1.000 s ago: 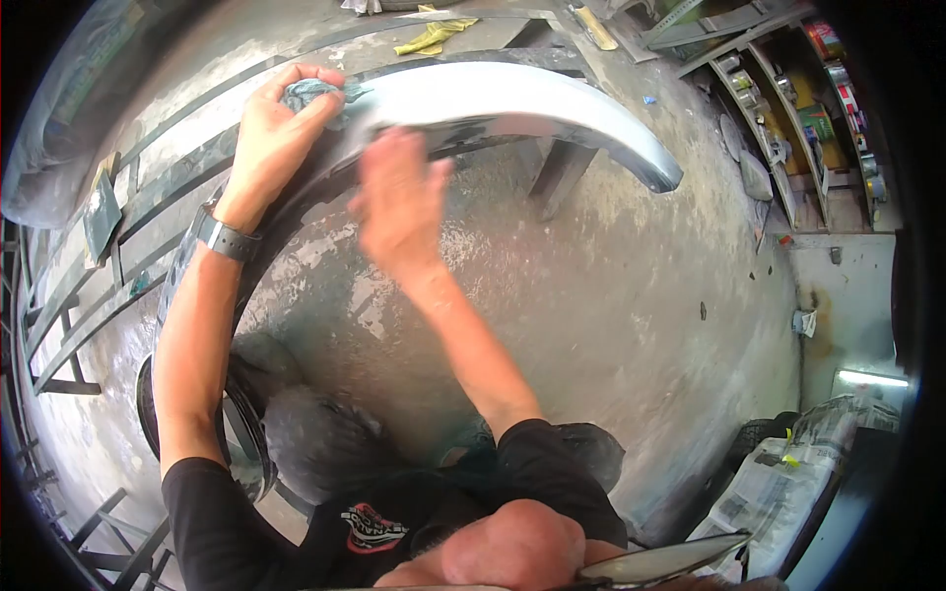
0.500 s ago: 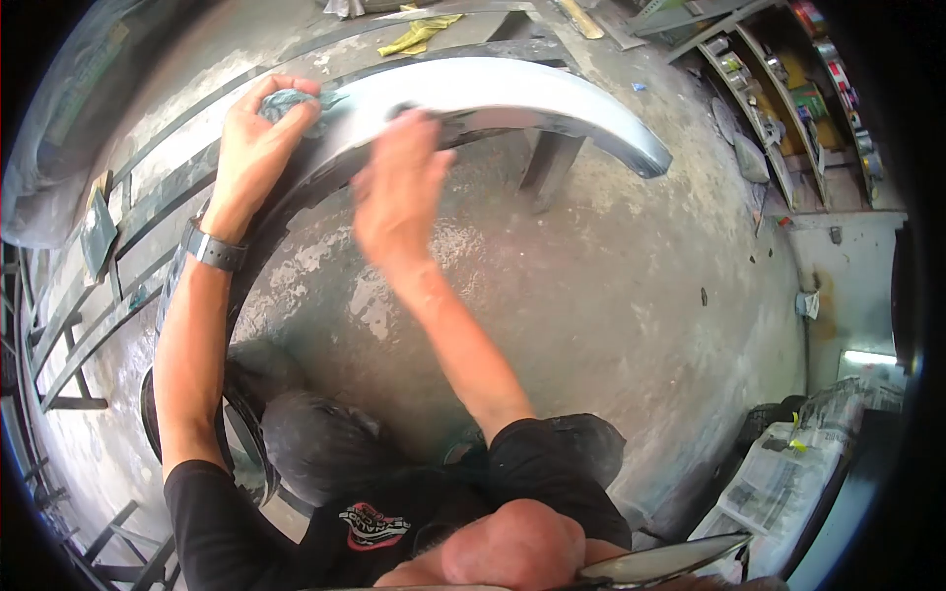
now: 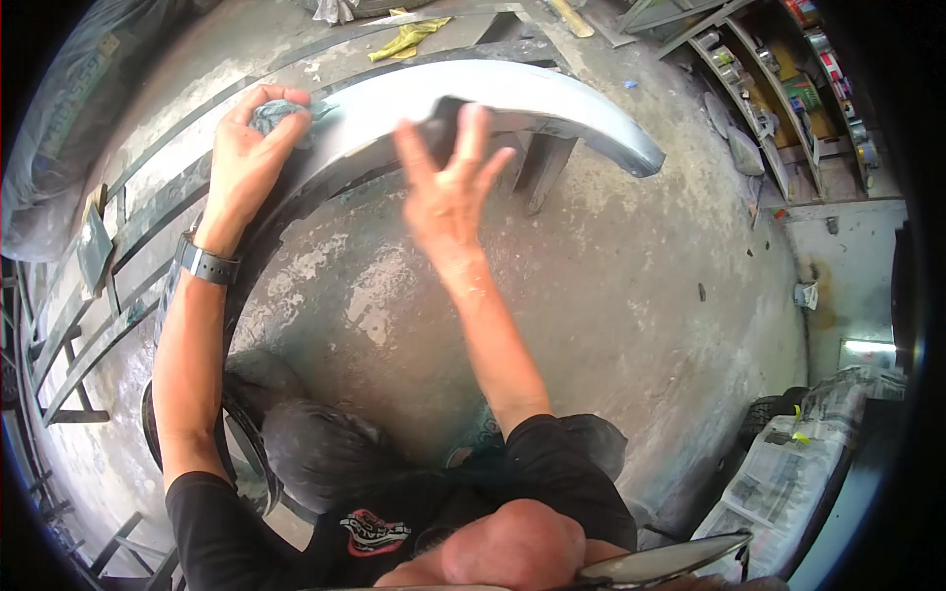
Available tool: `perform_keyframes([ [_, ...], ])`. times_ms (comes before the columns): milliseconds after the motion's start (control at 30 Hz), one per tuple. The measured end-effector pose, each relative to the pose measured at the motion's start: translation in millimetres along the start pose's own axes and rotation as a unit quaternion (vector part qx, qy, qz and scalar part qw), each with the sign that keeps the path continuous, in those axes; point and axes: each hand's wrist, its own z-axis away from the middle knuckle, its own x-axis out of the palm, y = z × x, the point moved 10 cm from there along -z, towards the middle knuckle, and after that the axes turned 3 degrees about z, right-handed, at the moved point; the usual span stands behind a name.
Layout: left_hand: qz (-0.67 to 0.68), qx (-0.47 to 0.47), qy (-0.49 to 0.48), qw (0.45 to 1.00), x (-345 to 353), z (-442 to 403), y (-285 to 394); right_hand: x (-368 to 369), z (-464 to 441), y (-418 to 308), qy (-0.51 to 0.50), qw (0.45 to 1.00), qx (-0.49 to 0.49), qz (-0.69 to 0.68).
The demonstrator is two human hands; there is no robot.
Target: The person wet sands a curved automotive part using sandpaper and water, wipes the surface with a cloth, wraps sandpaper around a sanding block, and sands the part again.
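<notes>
A long, arched panel (image 3: 394,97) curves across the upper middle, in front of the person; its top is smooth and pale, whitish to silvery, its inner edge darker and dull, the far end narrowing to a greyish tip; the left hand (image 3: 239,158) grasps a crumpled blue-green cloth (image 3: 278,116) between thumb and fingers, at the panel's surface; the right hand (image 3: 448,202) has its fingers spread over a flat black pad (image 3: 446,120) at the panel (blur hides whether they grip it, so I cannot tell).

A dark watch (image 3: 207,263) with a holed strap circles the left wrist; straight bars of a metal rack (image 3: 79,417) run beside and beyond the panel; the floor (image 3: 591,295) is grey, mottled with pale, flaky patches; a rumpled yellow rag (image 3: 409,39) lies on it.

The black shirt (image 3: 434,502) bears a red-and-white logo (image 3: 374,532), its letters not clearly readable; the plastic (image 3: 59,138) at upper left carries illegible lettering; newspaper (image 3: 778,478) at lower right shows print too small to read; cans (image 3: 724,57) with unreadable labels stand on shelves.
</notes>
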Motion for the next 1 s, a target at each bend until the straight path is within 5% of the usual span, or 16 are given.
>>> perform_keyframes([
  [333, 0.005, 0.033, 0.016, 0.999, -1, -2, 0, -44, -20, 69, 0.044, 0.976, 0.144, 0.157],
  [433, -0.015, 0.022, -0.002, 1.000, -1, -3, -1, -25, -18, 62, 0.012, 0.983, 0.147, 0.111],
  [633, 0.062, -0.001, 0.006, 0.998, -4, -3, -12, 24, 16, -87, -0.127, 0.981, -0.147, -0.021],
  [667, 0.059, -0.004, 0.005, 0.998, -2, -2, -9, 15, 18, -96, -0.152, 0.972, -0.162, -0.075],
  [833, 0.015, 0.014, 0.011, 1.000, -5, -2, -5, -28, -36, 30, -0.051, 0.980, 0.016, 0.192],
  [1000, 0.035, -0.033, 0.006, 0.999, -5, -4, -12, 29, 25, -103, -0.086, 0.987, -0.132, -0.033],
])
